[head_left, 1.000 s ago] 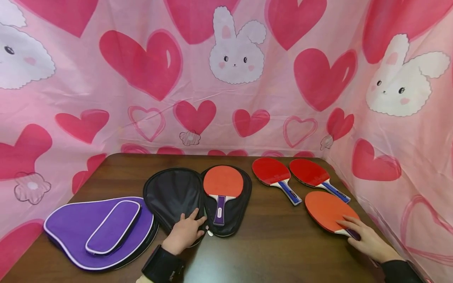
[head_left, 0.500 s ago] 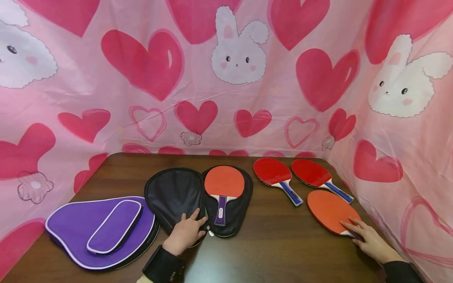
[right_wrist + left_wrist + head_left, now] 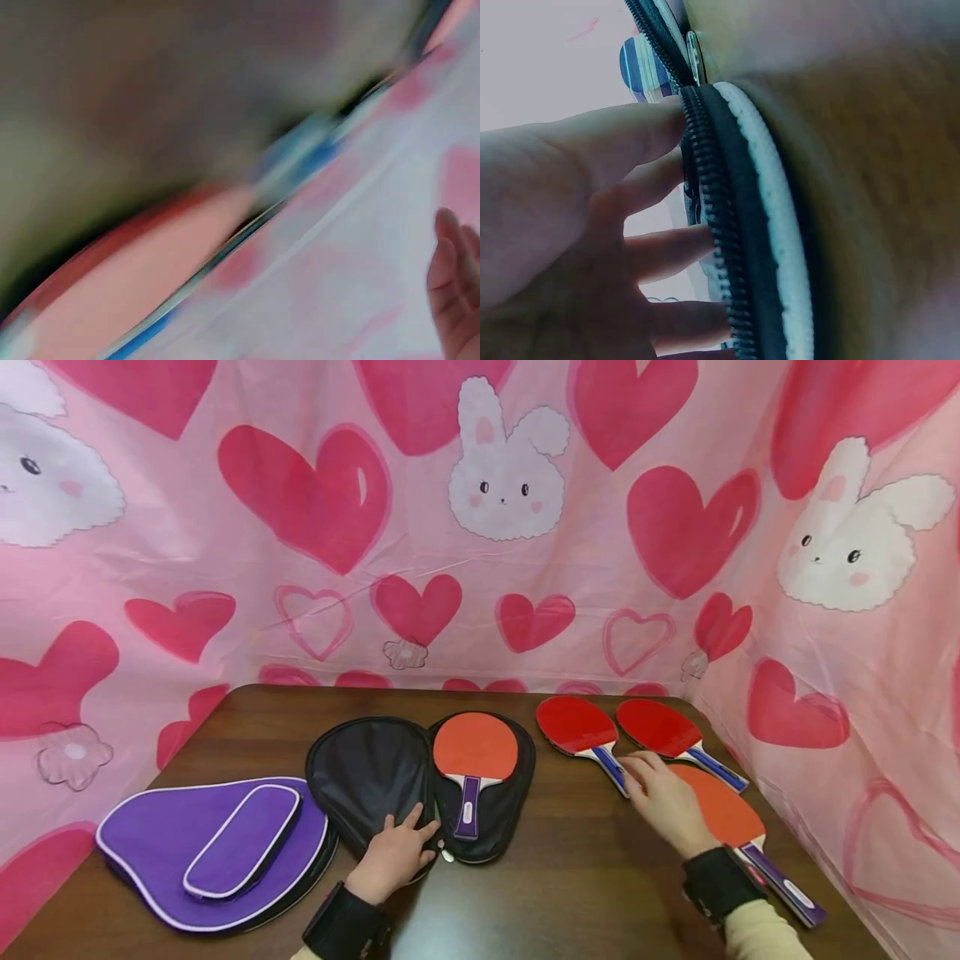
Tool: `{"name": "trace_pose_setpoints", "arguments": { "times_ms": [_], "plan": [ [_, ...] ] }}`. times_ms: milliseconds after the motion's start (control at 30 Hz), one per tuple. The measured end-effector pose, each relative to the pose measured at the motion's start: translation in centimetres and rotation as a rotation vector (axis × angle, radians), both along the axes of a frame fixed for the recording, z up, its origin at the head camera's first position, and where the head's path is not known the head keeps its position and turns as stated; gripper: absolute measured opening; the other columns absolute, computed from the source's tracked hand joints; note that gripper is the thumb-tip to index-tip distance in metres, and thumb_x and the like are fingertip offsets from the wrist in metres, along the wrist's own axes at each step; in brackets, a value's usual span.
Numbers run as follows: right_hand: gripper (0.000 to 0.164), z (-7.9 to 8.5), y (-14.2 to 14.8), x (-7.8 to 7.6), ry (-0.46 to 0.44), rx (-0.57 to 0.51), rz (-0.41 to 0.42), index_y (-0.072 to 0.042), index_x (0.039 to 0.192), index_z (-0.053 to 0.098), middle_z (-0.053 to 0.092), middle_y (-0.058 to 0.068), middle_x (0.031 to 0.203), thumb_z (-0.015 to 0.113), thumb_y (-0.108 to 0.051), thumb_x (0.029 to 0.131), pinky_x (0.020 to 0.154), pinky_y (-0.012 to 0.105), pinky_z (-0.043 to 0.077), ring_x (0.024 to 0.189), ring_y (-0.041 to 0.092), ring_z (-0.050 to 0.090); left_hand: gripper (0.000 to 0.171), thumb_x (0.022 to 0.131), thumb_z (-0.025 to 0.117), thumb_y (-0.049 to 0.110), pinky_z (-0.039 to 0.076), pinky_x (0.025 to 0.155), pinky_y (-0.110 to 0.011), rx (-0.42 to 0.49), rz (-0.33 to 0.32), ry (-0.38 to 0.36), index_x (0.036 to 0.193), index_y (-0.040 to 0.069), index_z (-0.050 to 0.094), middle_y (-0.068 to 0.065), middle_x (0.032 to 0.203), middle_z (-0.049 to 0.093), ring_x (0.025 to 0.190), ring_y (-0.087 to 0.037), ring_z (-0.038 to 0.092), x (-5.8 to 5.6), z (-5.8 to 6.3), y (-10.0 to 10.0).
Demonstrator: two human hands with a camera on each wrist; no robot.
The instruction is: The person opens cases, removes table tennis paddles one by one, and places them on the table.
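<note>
My left hand (image 3: 393, 860) rests with spread fingers on the black inner half (image 3: 367, 768) of an unzipped paddle case. In the left wrist view its fingertips lie at the zipper (image 3: 716, 187). On the case's other half (image 3: 519, 768) lies an orange table tennis paddle (image 3: 476, 745), purple handle toward me. My right hand (image 3: 663, 802) hovers with loosely bent fingers by the blue handle of a red paddle (image 3: 573, 722); in the right wrist view the fingers hold nothing. Partly behind that hand lies a second orange paddle (image 3: 723, 806).
Another red paddle (image 3: 658, 727) with a blue handle lies at the back right. To the left is a closed purple case (image 3: 150, 835) with white piping and a raised pocket. A pink heart-print cloth (image 3: 547, 552) hangs behind and along the sides of the wooden table (image 3: 570, 877).
My right hand has left the second orange paddle's handle and moved left and away from me to the red paddle's handle. My left hand stays on the case.
</note>
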State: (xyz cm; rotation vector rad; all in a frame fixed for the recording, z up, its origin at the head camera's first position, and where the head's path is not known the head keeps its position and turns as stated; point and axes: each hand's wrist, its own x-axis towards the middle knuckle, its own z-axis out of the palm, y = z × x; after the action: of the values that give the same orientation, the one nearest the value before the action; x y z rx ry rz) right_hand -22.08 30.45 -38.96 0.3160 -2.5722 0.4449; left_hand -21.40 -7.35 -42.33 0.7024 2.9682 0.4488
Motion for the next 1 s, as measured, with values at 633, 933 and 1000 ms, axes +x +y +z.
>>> {"name": "trace_pose_setpoints", "arguments": {
  "times_ms": [633,933,1000],
  "plan": [
    [0.061,-3.6,-22.8,-6.5,-0.521,0.228,-0.036,-0.016,0.143,0.05,0.035,0.023,0.15,0.063,-0.045,0.091,0.065,0.042,0.052,0.061,0.026,0.059,0.038,0.087,0.071,0.022,0.049,0.077,-0.062,-0.045,0.028,0.001,0.121,0.007,0.068,-0.026,0.134,0.052,0.109,-0.061,0.05,0.1,0.0,0.3],
    [0.047,-4.0,-23.2,-6.7,-0.494,0.074,-0.017,-0.006,0.134,0.055,0.043,0.034,0.139,0.066,-0.006,0.089,0.051,0.037,0.051,0.048,0.023,0.053,0.037,0.087,0.072,0.021,0.049,0.078,-0.062,-0.041,0.025,-0.004,0.121,0.006,0.068,-0.026,0.134,0.052,0.11,-0.061,0.049,0.1,0.1,0.3],
    [0.046,-4.0,-22.9,-6.7,-0.471,0.068,-0.001,-0.005,0.133,0.057,0.045,0.035,0.137,0.068,-0.007,0.088,0.051,0.037,0.051,0.048,0.023,0.054,0.038,0.087,0.071,0.022,0.049,0.077,-0.062,-0.043,0.025,-0.005,0.121,0.006,0.068,-0.026,0.134,0.052,0.109,-0.061,0.049,0.1,0.1,0.3]
  ]
}}
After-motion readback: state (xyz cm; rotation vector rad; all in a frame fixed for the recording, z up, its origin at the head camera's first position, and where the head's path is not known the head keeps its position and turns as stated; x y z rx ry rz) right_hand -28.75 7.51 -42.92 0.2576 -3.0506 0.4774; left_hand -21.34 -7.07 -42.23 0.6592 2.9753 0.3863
